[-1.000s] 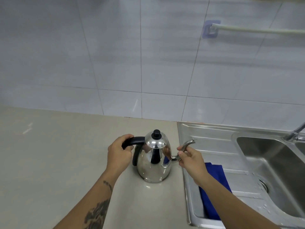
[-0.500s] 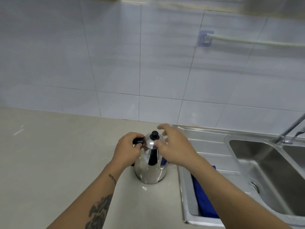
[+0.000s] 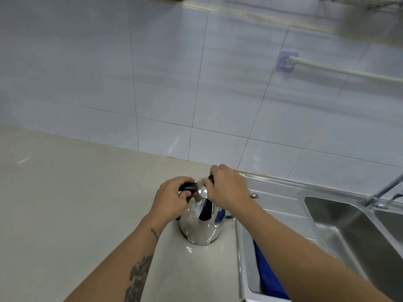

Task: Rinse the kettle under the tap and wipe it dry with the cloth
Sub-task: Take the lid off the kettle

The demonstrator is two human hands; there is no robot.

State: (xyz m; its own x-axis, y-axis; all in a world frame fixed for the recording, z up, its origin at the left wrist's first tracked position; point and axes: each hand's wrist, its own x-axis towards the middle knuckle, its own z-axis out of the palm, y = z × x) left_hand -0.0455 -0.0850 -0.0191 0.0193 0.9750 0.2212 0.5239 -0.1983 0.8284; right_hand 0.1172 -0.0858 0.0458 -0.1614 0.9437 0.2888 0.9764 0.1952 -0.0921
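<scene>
1. Kettle (image 3: 199, 227): polished steel, upright on the beige counter (image 3: 65, 203), near the counter's right edge, just left of the sink unit's rim. Base flat on the counter.
2. Left hand (image 3: 172, 198): wrapped round the black handle (image 3: 187, 187) at kettle's upper left; fingers curled shut on it, thumb tucked under. Tattoo seen on the forearm.
3. Right hand (image 3: 226, 187): laid over the kettle top from the right, fingers closed on the black lid knob (image 3: 211, 178). Only a sliver of knob visible past the fingertips. Lid (image 3: 201, 190) partly seen betw. the two hands; seated or lifted — can't be told.
4. Spout: mostly hidden behind right wrist; tip (image 3: 253, 195) just seen to the right, over the drainboard.
5. Cloth (image 3: 269, 273): blue, lying in the near drainboard recess of the sink unit, right of kettle, largely covered by the right forearm. Not touched by either hand.
6. Sink basin (image 3: 340, 234): stainless, far right; tap (image 3: 383, 191) at its far edge, spout angled up to the right. No water seen running.
7. Backdrop: white tiled wall (image 3: 152, 73); pale rail (image 3: 349, 71) fixed on a bluish bracket, upper right.
</scene>
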